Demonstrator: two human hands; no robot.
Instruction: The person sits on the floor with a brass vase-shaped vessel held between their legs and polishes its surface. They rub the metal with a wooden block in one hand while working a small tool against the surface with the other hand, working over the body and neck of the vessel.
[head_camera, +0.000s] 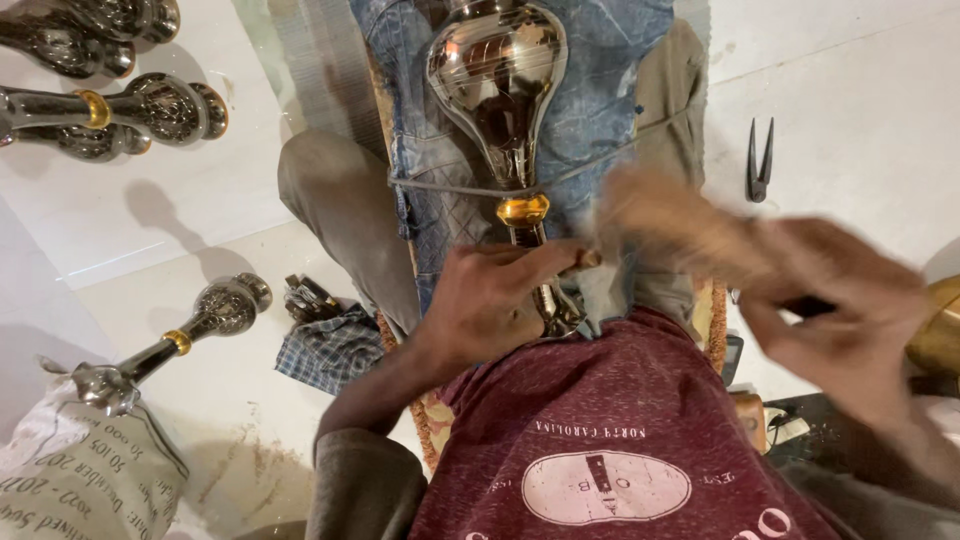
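White floor tiles are carrying finished metal vases (150, 105) at your far left, with one vase (170, 345) leaning on a sack (85, 480). Your left hand (490, 295) is clenching its fingers around the neck of the shiny bulb-shaped vase (497, 75) lying on your lap. Your right hand (840, 320) is blurring; I cannot tell its grip.

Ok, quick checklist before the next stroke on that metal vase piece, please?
1. Left hand gripping the stem of the metal vase: ok.
2. Vase resting on the denim cloth over the lap: ok.
3. Cord across the vase neck: ok.
4. Right hand sharp enough to see what it holds: not ok, blurred.
5. Pliers lying apart from the hands: ok.
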